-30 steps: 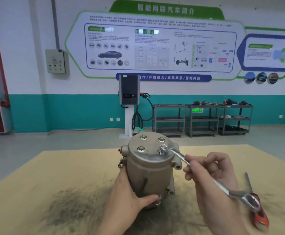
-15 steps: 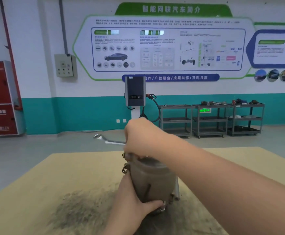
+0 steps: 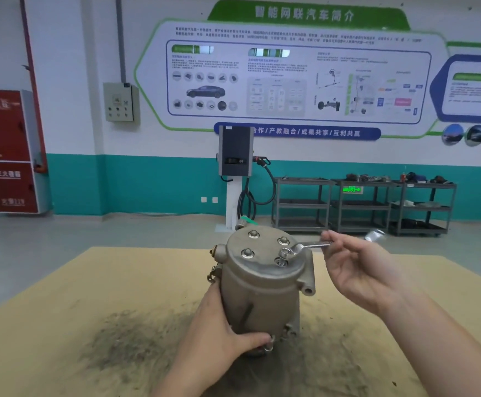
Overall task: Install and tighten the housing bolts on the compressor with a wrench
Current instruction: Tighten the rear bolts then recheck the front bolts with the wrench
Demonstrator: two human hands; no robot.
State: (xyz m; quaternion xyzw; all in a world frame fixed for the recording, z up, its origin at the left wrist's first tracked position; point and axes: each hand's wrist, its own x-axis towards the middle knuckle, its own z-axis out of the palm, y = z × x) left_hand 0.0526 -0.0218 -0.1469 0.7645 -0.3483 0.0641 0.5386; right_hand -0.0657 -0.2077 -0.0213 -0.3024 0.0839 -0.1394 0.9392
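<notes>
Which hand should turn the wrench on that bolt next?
Right. The right hand already holds the wrench, seated on a bolt; the left hand grips the compressor, steadying it.

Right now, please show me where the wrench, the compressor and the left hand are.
wrench (image 3: 309,246), head view, on its shank.
compressor (image 3: 262,293), head view, on its side wall.
left hand (image 3: 219,333), head view, on its back.

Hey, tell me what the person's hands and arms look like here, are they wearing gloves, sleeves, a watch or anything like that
Both are bare. The left hand and right hand have no gloves, and no rings show on the visible fingers. Both forearms are uncovered as far as the picture's edge, with no sleeve cuff in view. No watch, bracelet or wristband shows on either wrist. No markings or tape are visible.
</notes>
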